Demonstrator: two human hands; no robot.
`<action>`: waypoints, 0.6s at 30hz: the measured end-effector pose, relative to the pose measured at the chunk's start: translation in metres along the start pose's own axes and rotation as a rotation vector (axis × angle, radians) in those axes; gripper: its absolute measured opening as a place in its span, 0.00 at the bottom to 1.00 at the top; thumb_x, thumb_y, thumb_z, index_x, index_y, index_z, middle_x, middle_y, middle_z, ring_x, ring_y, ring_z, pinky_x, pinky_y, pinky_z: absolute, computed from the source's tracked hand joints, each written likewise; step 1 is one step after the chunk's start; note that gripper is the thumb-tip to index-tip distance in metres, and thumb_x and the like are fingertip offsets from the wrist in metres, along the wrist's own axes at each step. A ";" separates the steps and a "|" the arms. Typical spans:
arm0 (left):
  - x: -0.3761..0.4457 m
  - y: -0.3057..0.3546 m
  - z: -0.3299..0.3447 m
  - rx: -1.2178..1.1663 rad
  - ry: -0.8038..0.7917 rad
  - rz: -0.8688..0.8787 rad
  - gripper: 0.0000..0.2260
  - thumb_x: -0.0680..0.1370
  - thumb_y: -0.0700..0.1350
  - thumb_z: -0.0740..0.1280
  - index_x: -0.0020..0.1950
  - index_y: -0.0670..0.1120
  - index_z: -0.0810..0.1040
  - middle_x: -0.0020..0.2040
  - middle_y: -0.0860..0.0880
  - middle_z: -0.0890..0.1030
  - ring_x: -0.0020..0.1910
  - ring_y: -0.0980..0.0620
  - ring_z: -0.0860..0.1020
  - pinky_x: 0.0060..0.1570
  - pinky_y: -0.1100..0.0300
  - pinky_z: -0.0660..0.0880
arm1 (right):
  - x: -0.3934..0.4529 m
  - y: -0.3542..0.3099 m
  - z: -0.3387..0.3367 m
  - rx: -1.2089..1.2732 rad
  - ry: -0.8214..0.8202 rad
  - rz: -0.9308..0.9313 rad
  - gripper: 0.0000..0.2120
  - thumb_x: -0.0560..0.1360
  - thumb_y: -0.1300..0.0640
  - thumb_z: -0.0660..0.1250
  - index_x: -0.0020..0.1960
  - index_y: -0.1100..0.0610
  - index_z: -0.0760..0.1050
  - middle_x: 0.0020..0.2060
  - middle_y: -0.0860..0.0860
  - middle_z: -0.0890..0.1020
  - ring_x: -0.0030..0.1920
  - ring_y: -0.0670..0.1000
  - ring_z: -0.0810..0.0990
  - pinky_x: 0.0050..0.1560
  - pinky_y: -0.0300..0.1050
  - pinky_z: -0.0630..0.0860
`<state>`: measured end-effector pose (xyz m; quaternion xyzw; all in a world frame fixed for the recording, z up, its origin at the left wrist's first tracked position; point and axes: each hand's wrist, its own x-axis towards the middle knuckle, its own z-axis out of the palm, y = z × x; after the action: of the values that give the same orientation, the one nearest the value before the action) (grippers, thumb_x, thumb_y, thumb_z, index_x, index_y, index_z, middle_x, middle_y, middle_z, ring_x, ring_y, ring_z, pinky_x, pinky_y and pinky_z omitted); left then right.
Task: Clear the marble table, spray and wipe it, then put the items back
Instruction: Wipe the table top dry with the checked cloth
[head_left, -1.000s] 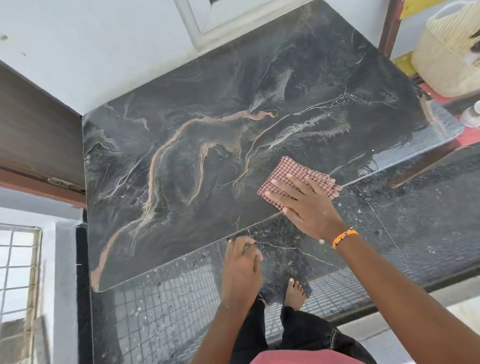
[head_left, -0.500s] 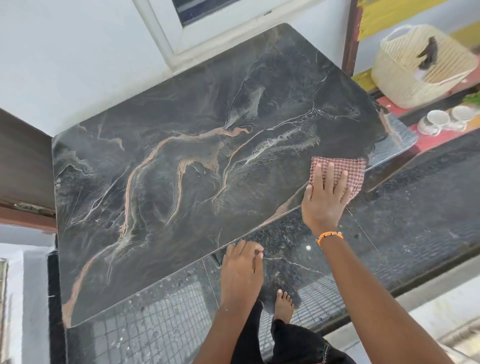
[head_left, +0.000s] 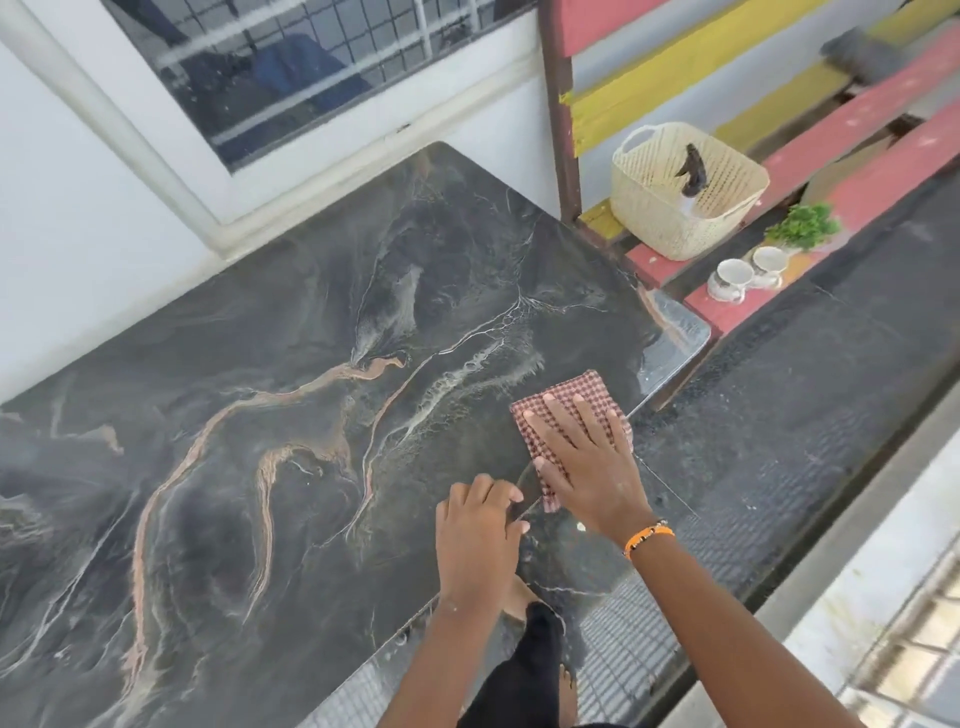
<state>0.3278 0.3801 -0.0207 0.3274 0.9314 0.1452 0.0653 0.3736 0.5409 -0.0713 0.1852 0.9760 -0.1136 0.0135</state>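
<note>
The dark marble table (head_left: 291, 364) with orange and white veins fills the view, and its top is bare. A red checked cloth (head_left: 569, 397) lies folded near the table's front right edge. My right hand (head_left: 582, 462) presses flat on the cloth with the fingers spread and straight. An orange bracelet sits on that wrist. My left hand (head_left: 478, 540) is just to the left of it at the table's near edge, with its fingers curled over the edge.
On a red and yellow bench (head_left: 883, 109) to the right stand a cream basket (head_left: 654, 208) holding a dark-topped spray bottle (head_left: 691, 169), two cups (head_left: 732, 280) and a green plant (head_left: 802, 226). A barred window (head_left: 291, 67) and a white wall back the table.
My right hand slid the cloth right toward the table's corner, then back left along the front edge, close to my left hand. The left hand stayed on the edge.
</note>
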 end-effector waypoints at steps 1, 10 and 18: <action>0.009 0.004 0.002 0.010 -0.006 0.033 0.19 0.56 0.49 0.81 0.41 0.55 0.78 0.37 0.58 0.76 0.36 0.53 0.76 0.35 0.61 0.71 | 0.009 0.016 -0.006 0.019 -0.013 0.041 0.25 0.76 0.42 0.48 0.72 0.44 0.60 0.73 0.48 0.65 0.73 0.57 0.61 0.72 0.58 0.46; 0.062 0.027 0.020 0.013 -0.055 0.199 0.19 0.55 0.51 0.81 0.39 0.56 0.76 0.37 0.58 0.75 0.36 0.54 0.75 0.36 0.61 0.71 | 0.080 0.124 -0.039 0.108 -0.059 0.412 0.24 0.80 0.46 0.48 0.75 0.41 0.48 0.77 0.44 0.47 0.76 0.54 0.43 0.73 0.60 0.39; 0.087 0.032 0.022 0.000 -0.112 0.222 0.22 0.52 0.57 0.80 0.33 0.55 0.70 0.33 0.58 0.72 0.33 0.55 0.73 0.35 0.63 0.66 | 0.040 0.045 -0.021 0.091 -0.041 0.338 0.28 0.76 0.45 0.43 0.76 0.44 0.47 0.77 0.49 0.53 0.76 0.58 0.47 0.71 0.65 0.46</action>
<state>0.2837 0.4638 -0.0337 0.4361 0.8844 0.1329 0.1005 0.3526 0.6006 -0.0634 0.3446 0.9244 -0.1575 0.0439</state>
